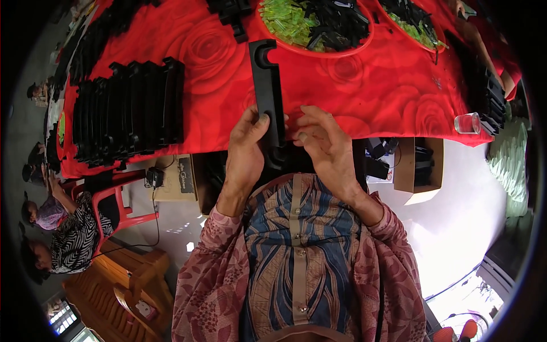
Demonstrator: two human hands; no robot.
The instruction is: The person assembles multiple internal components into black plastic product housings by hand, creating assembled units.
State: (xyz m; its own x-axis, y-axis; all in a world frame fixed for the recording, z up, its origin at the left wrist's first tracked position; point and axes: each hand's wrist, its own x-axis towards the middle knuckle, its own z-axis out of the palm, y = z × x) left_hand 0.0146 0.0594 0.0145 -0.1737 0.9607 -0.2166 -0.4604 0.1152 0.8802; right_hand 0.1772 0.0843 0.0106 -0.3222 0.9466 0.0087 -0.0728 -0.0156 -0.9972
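The left hand is gripping the near end of a long black plastic bar, thumb lying on its top face. The right hand is resting loosely curled just beside it, fingertips touching the bar's edge. The bar is lying on the red rose-patterned tabletop, between a row of stacked black parts and a red tray of green and black pieces

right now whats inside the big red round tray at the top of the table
The big red round tray holds a heap of translucent yellow-green plastic pieces on its left side and black plastic parts on its right. The heap covers the tray's floor, so anything beneath stays hidden.
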